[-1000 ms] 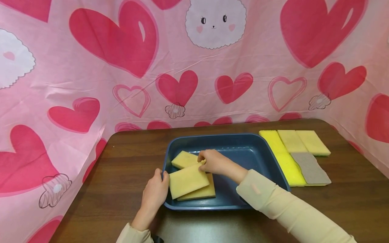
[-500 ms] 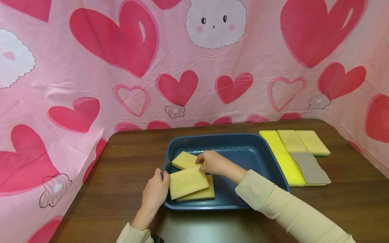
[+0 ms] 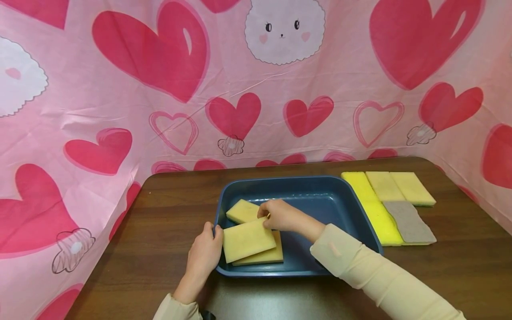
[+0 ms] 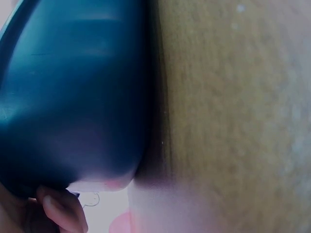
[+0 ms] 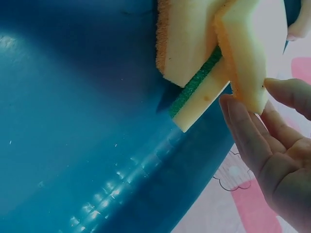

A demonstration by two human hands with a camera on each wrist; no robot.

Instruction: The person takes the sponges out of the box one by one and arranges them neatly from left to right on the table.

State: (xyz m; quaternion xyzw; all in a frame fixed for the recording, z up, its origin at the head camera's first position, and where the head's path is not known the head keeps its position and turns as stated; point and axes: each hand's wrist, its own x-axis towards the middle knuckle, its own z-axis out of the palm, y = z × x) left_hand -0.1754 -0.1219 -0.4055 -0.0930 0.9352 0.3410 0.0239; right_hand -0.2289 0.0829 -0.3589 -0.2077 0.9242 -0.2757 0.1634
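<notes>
One yellow sponge [image 3: 249,241] is pinched in the right hand [image 3: 285,215]; the left hand [image 3: 205,252] grips the blue tray [image 3: 320,200].

Head view centre: lower sponge [image 3: 272,255] partly hidden. Left wrist view: tray [image 4: 77,107] cut off upper left, tabletop [image 4: 228,107] blurred.

Free over far right of the blue tray [image 3: 280,178], blocked at left by sponges [image 3: 248,242], left hand [image 3: 205,252] and right hand [image 3: 285,216], barred at near right corner by sleeve [image 3: 362,263], passable over tabletop [image 3: 178,200] left of it.
</notes>
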